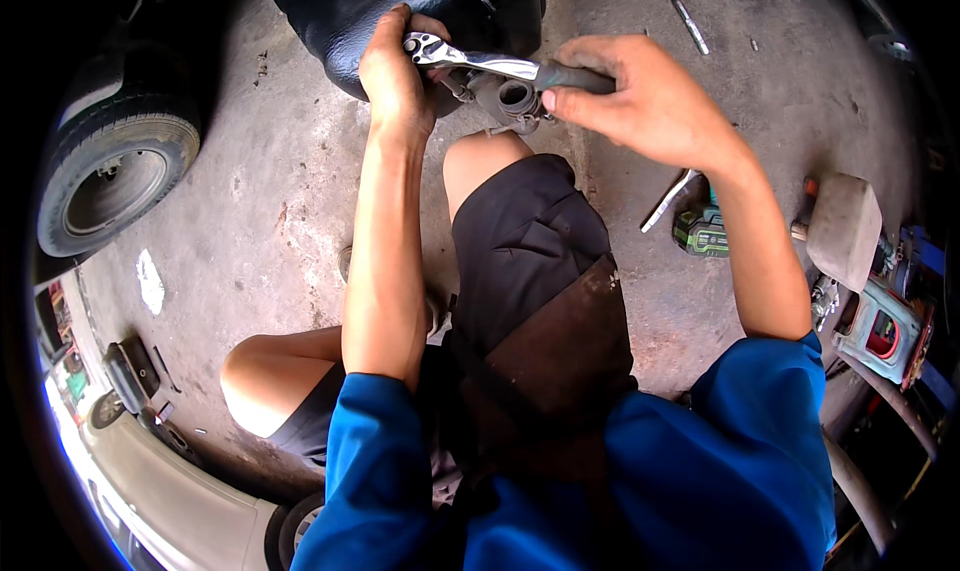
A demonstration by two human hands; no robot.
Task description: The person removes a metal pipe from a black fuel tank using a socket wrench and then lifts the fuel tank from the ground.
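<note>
A chrome ratchet wrench [500,63] with a dark handle lies crosswise in front of me. My left hand [393,79] is closed around its head end, thumb up beside the head; the socket end is hidden. At the other end, my right hand [640,101] grips the handle between thumb and curled fingers. Just below the wrench shaft is a greyish metal part [515,95] with a round open neck, close to my raised knee. Behind my left hand is a large glossy black body [340,21], its upper part cut off by the frame.
On the concrete floor to the right lie a wrench [668,203], a green power-tool battery [703,233] and, farther off, a long metal bar [684,16]. A pale plastic container [843,231] and a grey-blue stand [880,326] are at far right. A vehicle wheel [115,186] stands left.
</note>
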